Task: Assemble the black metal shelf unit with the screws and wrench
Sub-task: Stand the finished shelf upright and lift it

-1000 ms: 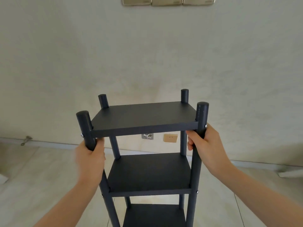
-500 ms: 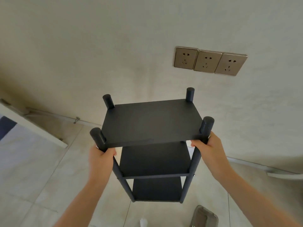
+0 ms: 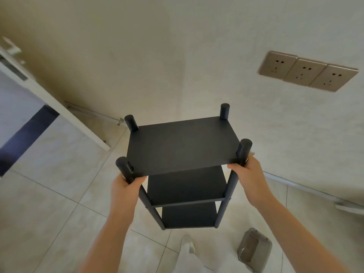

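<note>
The black metal shelf unit (image 3: 183, 146) stands upright on the tiled floor, with three flat shelves between four round posts. My left hand (image 3: 126, 188) grips the near left post just under the top shelf. My right hand (image 3: 248, 174) grips the near right post at the same height, thumb on the shelf's front edge. Small silver screw heads show on the near posts. No wrench is visible.
A grey plastic tray (image 3: 254, 251) lies on the floor at the lower right, by my foot (image 3: 188, 243). A wall with a triple socket plate (image 3: 307, 70) is behind the unit. A white door or panel (image 3: 59, 107) angles in from the left.
The view has tipped further down onto the unit; more of the floor, the tray and my foot show. Both hands keep their grip on the near posts.
</note>
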`<state>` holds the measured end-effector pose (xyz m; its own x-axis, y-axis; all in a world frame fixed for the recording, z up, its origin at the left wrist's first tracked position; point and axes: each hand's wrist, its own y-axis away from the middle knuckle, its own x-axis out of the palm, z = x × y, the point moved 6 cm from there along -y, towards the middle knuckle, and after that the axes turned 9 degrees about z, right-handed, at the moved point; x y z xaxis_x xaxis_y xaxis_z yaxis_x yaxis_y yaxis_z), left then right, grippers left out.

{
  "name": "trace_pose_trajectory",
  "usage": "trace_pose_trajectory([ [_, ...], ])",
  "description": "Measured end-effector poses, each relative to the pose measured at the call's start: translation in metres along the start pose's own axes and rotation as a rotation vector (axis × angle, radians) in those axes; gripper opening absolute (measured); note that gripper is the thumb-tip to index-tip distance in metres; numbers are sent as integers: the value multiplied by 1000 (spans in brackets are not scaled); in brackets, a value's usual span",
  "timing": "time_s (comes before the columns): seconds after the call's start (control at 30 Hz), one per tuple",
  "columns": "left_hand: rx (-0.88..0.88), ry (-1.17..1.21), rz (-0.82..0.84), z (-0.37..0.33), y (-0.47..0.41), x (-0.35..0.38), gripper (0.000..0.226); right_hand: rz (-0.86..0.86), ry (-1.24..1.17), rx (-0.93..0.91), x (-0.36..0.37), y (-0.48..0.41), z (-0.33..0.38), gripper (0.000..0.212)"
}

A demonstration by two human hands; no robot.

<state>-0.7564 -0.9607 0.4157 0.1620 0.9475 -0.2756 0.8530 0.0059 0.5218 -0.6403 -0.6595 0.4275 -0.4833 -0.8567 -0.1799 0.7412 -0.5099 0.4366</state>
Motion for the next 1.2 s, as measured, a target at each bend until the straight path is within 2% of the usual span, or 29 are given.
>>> trace_pose_trajectory([
  [0.13, -21, 117, -16, 4, 1, -31, 21, 17, 10, -48, 32, -7, 16, 19],
  [0.3, -24, 214, -81, 1, -7, -65, 20, 106, 24, -67, 74, -24, 41, 25],
  [0.5, -23, 284, -119, -7, -31, -92, 18, 167, 83, -70, 110, -54, 65, 20],
  [0.67, -45, 376, -187, -13, -62, -105, 19, 211, 134, -33, 139, -90, 87, 19],
  [0.87, -40, 492, -240, -30, -101, -122, 23, 344, 186, 45, 186, -139, 115, 20],
  [1.07, -41, 540, -276, -44, -145, -152, 24, 411, 132, 87, 243, -177, 138, 17],
  [1.2, -46, 539, -281, -53, -188, -181, 24, 451, 127, 76, 284, -200, 153, 26],
])
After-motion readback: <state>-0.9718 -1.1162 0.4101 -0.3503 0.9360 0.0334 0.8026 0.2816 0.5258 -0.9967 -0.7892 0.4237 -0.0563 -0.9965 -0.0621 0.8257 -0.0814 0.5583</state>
